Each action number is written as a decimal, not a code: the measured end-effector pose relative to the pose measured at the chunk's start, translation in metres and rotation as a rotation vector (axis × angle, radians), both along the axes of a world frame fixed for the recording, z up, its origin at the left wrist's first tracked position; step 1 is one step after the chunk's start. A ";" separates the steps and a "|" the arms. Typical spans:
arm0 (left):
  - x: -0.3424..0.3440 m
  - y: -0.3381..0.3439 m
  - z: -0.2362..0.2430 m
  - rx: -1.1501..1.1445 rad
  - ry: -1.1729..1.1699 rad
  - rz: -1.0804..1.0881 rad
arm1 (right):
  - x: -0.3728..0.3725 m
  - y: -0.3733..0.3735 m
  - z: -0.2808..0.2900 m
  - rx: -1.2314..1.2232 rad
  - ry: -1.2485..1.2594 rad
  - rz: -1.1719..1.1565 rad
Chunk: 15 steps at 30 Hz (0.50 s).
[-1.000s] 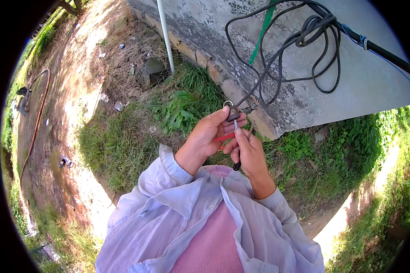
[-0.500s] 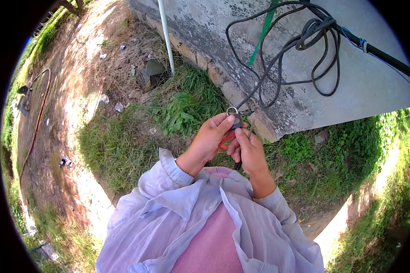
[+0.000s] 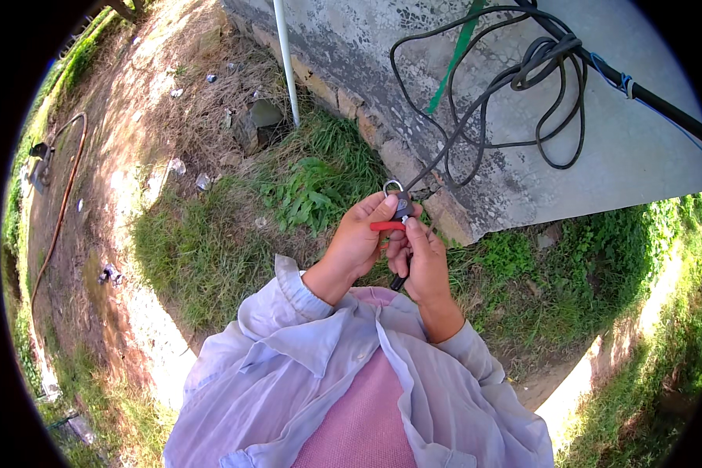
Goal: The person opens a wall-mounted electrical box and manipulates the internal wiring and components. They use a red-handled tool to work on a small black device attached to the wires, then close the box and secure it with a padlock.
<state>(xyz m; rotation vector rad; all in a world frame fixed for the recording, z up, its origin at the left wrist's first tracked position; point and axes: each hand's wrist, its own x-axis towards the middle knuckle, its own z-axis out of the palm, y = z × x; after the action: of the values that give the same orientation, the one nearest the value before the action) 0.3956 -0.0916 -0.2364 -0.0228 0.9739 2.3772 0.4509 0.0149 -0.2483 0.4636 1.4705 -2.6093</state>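
Note:
My left hand (image 3: 356, 239) is closed round a dark padlock (image 3: 403, 206), thumb across its face. The padlock's silver shackle (image 3: 392, 186) points away from me. Close beside it, my right hand (image 3: 424, 265) pinches what looks like a small silver key (image 3: 405, 220) at the lock's lower end; most of it is hidden by the fingers. A red strip (image 3: 387, 226) lies crosswise between the two hands. Below the right fingers pokes a black piece (image 3: 398, 282), whose kind I cannot make out.
A concrete slab (image 3: 639, 164) with a broken edge lies ahead and right, carrying looped black cable (image 3: 515, 78) and a dark pole (image 3: 655, 101). A white pipe (image 3: 286, 62) stands beside it. Grass (image 3: 203, 257), litter and a brown hose (image 3: 69, 203) are at left.
The padlock has tilted slightly and shifted a little left. The red strip has swung up to lie crosswise and shows more. My right hand has moved slightly left.

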 end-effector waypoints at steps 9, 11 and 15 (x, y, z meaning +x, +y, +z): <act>0.000 0.000 -0.001 -0.058 0.040 0.014 | -0.003 -0.011 -0.004 0.611 0.216 -0.139; 0.000 0.003 -0.001 -0.051 0.027 0.029 | -0.003 -0.010 0.003 0.445 0.102 -0.127; 0.006 0.005 0.002 -0.024 0.016 0.027 | 0.000 -0.005 0.004 0.101 0.012 -0.085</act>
<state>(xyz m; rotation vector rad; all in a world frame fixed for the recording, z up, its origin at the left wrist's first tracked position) 0.4019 -0.0870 -0.2349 -0.0260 1.0152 2.3935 0.4505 0.0098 -0.2439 0.5335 1.6268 -2.6142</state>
